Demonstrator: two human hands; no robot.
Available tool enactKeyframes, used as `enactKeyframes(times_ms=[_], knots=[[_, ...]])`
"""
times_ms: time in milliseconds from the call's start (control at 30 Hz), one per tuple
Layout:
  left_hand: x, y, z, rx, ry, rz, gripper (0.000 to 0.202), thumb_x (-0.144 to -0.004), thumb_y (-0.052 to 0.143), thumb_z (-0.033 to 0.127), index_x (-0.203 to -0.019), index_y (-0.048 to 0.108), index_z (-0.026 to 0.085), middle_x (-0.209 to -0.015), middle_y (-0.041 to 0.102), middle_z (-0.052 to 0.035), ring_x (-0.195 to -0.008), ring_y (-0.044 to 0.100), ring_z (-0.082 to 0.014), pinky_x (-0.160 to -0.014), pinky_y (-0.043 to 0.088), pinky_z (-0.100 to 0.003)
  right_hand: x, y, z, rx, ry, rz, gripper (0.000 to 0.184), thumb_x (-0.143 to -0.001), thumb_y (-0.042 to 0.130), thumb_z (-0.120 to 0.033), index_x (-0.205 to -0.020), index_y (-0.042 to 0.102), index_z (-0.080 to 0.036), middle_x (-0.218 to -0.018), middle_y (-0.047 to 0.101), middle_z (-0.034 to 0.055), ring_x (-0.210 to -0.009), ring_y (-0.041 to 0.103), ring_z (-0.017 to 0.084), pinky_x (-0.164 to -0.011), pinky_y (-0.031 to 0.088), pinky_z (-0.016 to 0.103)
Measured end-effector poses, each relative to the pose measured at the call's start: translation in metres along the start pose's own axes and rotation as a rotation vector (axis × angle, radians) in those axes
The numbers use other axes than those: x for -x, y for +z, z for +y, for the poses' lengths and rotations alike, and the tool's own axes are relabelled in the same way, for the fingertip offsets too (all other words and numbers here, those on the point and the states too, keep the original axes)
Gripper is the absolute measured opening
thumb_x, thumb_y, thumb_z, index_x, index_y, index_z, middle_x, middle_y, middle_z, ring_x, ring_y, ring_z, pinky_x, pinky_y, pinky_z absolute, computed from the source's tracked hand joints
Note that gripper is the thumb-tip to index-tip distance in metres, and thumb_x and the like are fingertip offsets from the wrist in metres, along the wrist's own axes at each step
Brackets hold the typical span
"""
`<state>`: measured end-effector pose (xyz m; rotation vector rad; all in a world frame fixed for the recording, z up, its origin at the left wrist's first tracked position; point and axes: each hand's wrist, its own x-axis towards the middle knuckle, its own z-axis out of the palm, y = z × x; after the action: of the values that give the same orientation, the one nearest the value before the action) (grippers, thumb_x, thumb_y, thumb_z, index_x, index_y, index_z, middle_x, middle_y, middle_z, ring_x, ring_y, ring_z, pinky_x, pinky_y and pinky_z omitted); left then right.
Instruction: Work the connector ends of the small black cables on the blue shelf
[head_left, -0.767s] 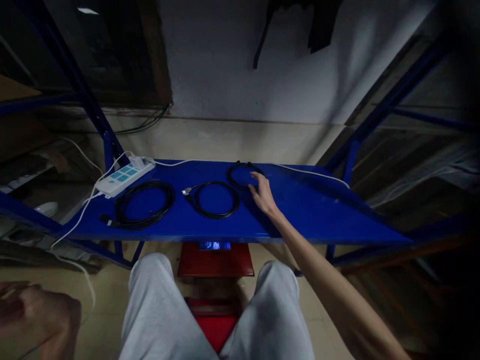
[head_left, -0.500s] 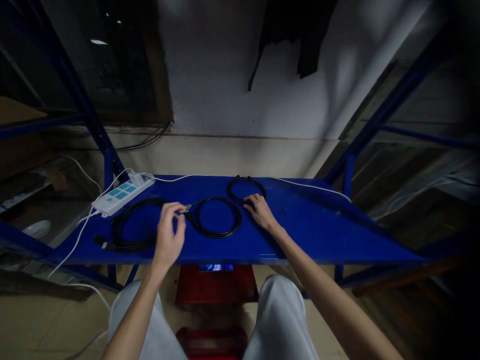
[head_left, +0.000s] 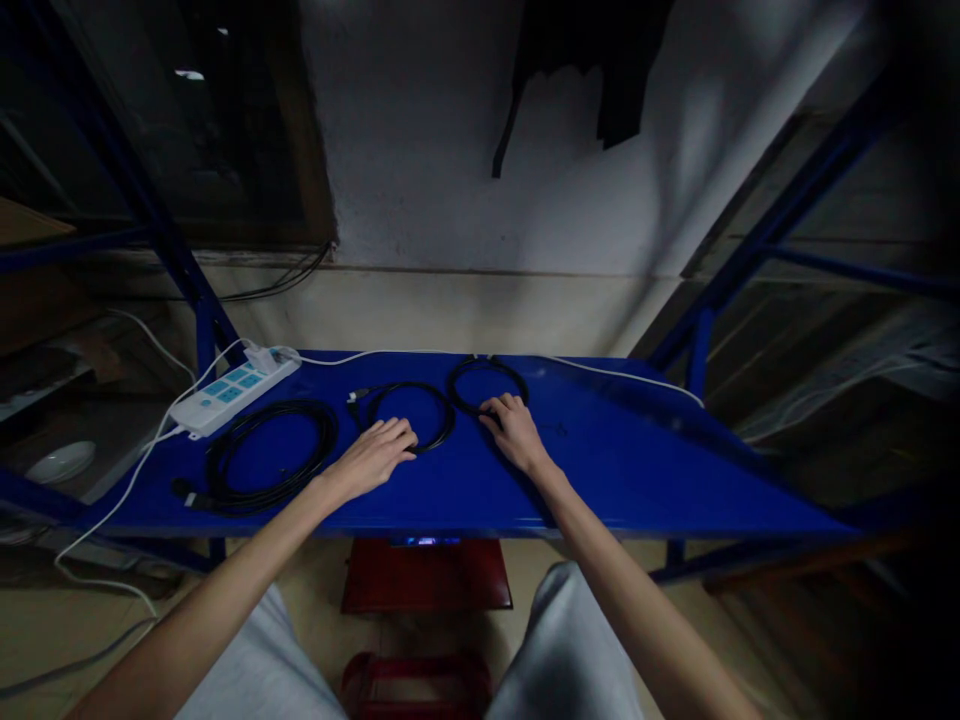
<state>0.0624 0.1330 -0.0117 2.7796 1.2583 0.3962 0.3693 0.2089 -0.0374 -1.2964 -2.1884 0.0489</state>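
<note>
Centrally on the blue worktop [head_left: 637, 450], the left hand [head_left: 373, 458] lies flat and open on a thin black cable coil [head_left: 409, 385], while the right hand [head_left: 511, 433] rests bent fingers on a smaller coil [head_left: 487, 362] beside it, grip indiscernible.

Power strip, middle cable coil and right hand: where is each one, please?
power strip [head_left: 225, 393]: head view, white top face.
middle cable coil [head_left: 411, 384]: head view, far arc of loop.
right hand [head_left: 514, 435]: head view, back of hand.
</note>
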Motion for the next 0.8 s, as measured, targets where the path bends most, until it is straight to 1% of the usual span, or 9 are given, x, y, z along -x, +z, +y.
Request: enactKeyframes(times_ms=[133,233,333,433,500,567,633,700,800], knots=[[0.002,-0.003,-0.019,-0.011,-0.043,0.007,0.015,-0.104,0.045,0.023,-0.108,0.058,0.019,-0.113,0.06,-0.0081,-0.107,0.057,-0.0232,-0.097,0.042,-0.039,-0.013,0.005,-0.025,-0.099,-0.097,0.047,0.029,-0.102,0.054,-0.035,-0.125,0.064,-0.021,-0.112,0.063,0.0112,-0.104,0.054,0.027,-0.092,0.044,0.039],[0.004,-0.003,-0.024,0.021,-0.047,0.026,0.014,-0.102,0.044,0.017,-0.104,0.058,0.019,-0.109,0.06,-0.0069,-0.104,0.057,-0.021,-0.097,0.042,-0.038,-0.029,0.019,-0.042,-0.097,-0.072,-0.025,0.022,-0.098,0.062,-0.035,-0.115,0.068,-0.02,-0.107,0.065,0.0098,-0.101,0.054,0.025,-0.087,0.042,0.037],[0.008,-0.002,-0.024,0.014,-0.06,0.058,0.016,-0.101,0.043,0.013,-0.1,0.057,0.019,-0.106,0.06,-0.0071,-0.103,0.057,-0.0207,-0.097,0.043,-0.037,-0.04,0.031,-0.053,-0.085,-0.036,-0.057,0.009,-0.096,0.066,-0.027,-0.101,0.069,-0.02,-0.101,0.067,0.0075,-0.098,0.055,0.024,-0.083,0.039,0.035],[0.009,-0.002,-0.019,-0.024,-0.101,0.084,0.017,-0.101,0.042,0.016,-0.102,0.059,0.019,-0.107,0.06,-0.0081,-0.103,0.057,-0.0217,-0.093,0.045,-0.036,-0.042,0.035,-0.057,-0.082,-0.048,-0.062,0.003,-0.097,0.064,-0.021,-0.096,0.066,-0.02,-0.097,0.067,0.0061,-0.096,0.055,0.022,-0.081,0.037,0.033],[0.003,-0.002,-0.011,-0.03,-0.119,0.084,0.017,-0.102,0.046,0.026,-0.112,0.059,0.02,-0.113,0.061,-0.0086,-0.107,0.057,-0.0234,-0.095,0.046,-0.039,-0.042,0.035,-0.056,-0.085,-0.062,-0.065,0.005,-0.098,0.061,-0.019,-0.094,0.065,-0.02,-0.096,0.067,0.0062,-0.096,0.054,0.022,-0.081,0.036,0.033],[-0.008,-0.001,-0.002,-0.036,-0.146,0.073,0.034,-0.1,0.052,0.044,-0.126,0.056,0.022,-0.123,0.06,-0.0104,-0.116,0.056,-0.0278,-0.1,0.045,-0.044,-0.041,0.035,-0.055,-0.092,-0.068,-0.067,0.008,-0.098,0.059,-0.018,-0.093,0.063,-0.02,-0.096,0.067,0.0066,-0.095,0.054,0.022,-0.08,0.036,0.032],[-0.025,0.002,0.008,-0.057,-0.185,0.051,0.051,-0.097,0.051,0.058,-0.131,0.053,0.02,-0.131,0.058,-0.0139,-0.124,0.054,-0.0334,-0.104,0.043,-0.05,-0.041,0.037,-0.053,-0.102,-0.065,-0.066,0.01,-0.098,0.056,-0.017,-0.091,0.062,-0.02,-0.095,0.066,0.007,-0.094,0.054,0.023,-0.08,0.036,0.033],[-0.041,0.008,0.016,-0.083,-0.21,0.037,0.051,-0.1,0.045,0.057,-0.13,0.054,0.017,-0.132,0.058,-0.0168,-0.127,0.053,-0.0351,-0.106,0.042,-0.052,-0.042,0.039,-0.053,-0.108,-0.055,-0.067,0.012,-0.098,0.054,-0.016,-0.09,0.061,-0.02,-0.094,0.066,0.0073,-0.092,0.054,0.023,-0.08,0.036,0.033],[-0.056,0.017,0.023,-0.122,-0.254,0.059,0.04,-0.105,0.037,0.042,-0.126,0.054,0.013,-0.126,0.061,-0.0185,-0.123,0.055,-0.0329,-0.104,0.043,-0.05,-0.041,0.04,-0.053,-0.115,-0.05,-0.08,0.013,-0.097,0.05,-0.015,-0.089,0.059,-0.02,-0.092,0.066,0.008,-0.091,0.054,0.024,-0.08,0.036,0.034]])
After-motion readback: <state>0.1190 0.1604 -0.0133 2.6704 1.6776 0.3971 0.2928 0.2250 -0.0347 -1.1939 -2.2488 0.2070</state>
